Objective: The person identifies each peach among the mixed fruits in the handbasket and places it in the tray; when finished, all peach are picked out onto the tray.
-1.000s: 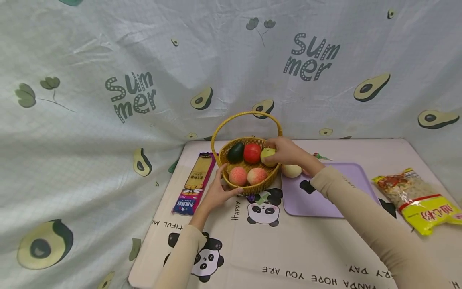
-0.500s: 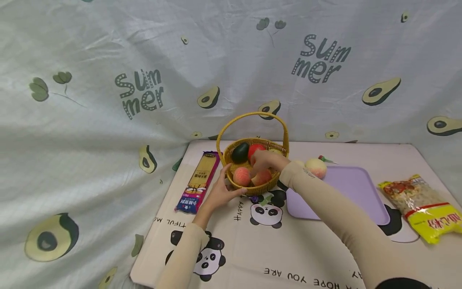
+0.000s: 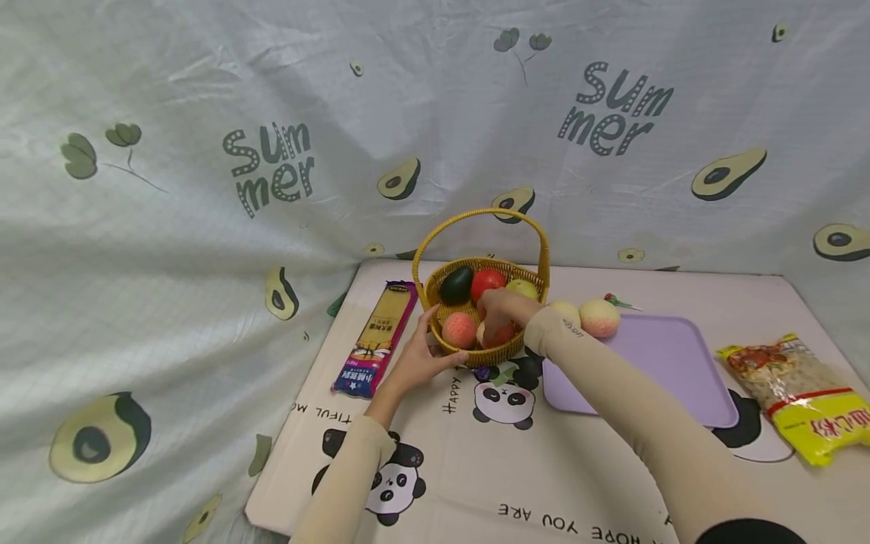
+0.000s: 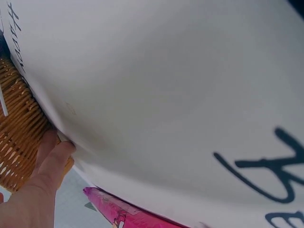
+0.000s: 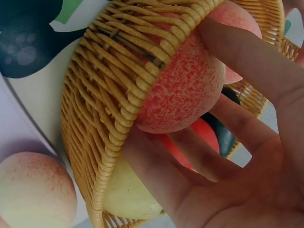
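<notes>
A yellow wicker basket (image 3: 499, 353) with a tall handle stands at the back of the table. Inside lie a dark green avocado (image 3: 456, 285), a round red fruit (image 3: 488, 282), a yellow-green fruit (image 3: 522, 288) and two peaches. My left hand (image 3: 416, 361) rests spread against the basket's near left side, thumb along the front and fingers at the left. Reaching into the basket from the right, my right hand (image 3: 503, 308) holds the front right peach (image 5: 185, 80), thumb on one side and fingers on the other. The second peach (image 3: 459, 330) lies just left of it.
Right of the basket is a lilac tray (image 3: 669, 370), with two pale peaches (image 3: 600, 318) at its back left corner. A noodle packet (image 3: 377, 340) lies left of the basket. A yellow bag (image 3: 795, 393) lies far right; a small red-and-green item (image 3: 618, 302) lies behind the tray.
My right hand has left the yellow-green fruit, which now lies in the basket, and moved forward to the front right peach. My left hand stays at the basket. The view has shifted slightly.
</notes>
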The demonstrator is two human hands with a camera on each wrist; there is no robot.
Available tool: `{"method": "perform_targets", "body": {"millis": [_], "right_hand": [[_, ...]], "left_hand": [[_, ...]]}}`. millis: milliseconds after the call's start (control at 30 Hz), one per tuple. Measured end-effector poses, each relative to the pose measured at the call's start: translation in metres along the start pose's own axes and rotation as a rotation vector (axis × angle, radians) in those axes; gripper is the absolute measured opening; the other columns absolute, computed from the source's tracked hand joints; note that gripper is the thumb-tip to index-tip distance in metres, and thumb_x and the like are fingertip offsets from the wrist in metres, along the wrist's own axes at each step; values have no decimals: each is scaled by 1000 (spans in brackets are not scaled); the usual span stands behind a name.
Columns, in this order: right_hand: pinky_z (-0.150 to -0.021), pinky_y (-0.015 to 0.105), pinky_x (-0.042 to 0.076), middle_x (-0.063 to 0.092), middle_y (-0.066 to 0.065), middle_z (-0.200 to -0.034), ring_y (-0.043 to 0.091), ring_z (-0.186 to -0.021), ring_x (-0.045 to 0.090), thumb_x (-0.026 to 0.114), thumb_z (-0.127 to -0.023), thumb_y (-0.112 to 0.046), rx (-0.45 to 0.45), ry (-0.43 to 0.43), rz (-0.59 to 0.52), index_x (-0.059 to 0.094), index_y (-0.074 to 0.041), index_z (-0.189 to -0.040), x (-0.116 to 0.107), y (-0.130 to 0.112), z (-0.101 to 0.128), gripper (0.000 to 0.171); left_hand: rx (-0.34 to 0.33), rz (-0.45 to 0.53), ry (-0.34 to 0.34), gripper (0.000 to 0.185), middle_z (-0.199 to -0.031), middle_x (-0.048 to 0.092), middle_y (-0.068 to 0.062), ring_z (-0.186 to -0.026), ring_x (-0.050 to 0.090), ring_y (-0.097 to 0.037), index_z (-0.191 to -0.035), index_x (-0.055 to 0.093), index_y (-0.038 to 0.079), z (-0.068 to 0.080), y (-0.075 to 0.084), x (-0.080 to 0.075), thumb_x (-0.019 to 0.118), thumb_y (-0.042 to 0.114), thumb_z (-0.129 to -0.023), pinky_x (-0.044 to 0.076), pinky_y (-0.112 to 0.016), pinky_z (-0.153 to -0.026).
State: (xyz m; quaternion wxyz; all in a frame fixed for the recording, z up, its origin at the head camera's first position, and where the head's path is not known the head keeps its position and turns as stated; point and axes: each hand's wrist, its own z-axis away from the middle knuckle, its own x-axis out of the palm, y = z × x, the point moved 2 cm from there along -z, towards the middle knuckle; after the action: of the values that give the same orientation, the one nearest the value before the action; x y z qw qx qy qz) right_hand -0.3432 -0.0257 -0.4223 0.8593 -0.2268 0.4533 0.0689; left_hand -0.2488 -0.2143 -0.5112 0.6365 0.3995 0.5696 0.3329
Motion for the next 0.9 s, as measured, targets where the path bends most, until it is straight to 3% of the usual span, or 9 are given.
{"method": "perform_targets", "body": {"millis": [233,433,600,900], "right_hand": [[-80,42,64,69,8,-116,25,-96,64,89,-75,-19,-7,-1,-23,72,-8,-121,-4,0,6,50],[-75,42,65,67,11,-124,24,-94,65,84,-81,-19,-55,33,-26,70,-5,-127,-18,-4,16,49],[-78,43,66,65,14,-127,25,-97,67,83,-85,-25,-100,55,-100,69,-5,-127,-34,-3,30,48],[-80,44,67,61,23,-134,30,-102,70,80,-90,-29,-160,132,-266,61,-5,-139,-67,32,59,58]], "left_hand": [[-5,-5,-1,105,-167,33,-14,-138,57,-40,-164,14,38,-1,-1,1,84,47,-86,51,-55,-112],[1,1,4,104,-167,32,-15,-138,57,-39,-162,14,44,0,-1,0,85,46,-85,50,-54,-113],[0,-11,13,106,-167,33,-15,-140,55,-39,-165,14,35,1,0,-1,85,44,-86,50,-56,-113],[8,-28,11,108,-168,32,-15,-147,47,-39,-165,14,32,0,1,1,85,47,-85,47,-57,-115]]}}
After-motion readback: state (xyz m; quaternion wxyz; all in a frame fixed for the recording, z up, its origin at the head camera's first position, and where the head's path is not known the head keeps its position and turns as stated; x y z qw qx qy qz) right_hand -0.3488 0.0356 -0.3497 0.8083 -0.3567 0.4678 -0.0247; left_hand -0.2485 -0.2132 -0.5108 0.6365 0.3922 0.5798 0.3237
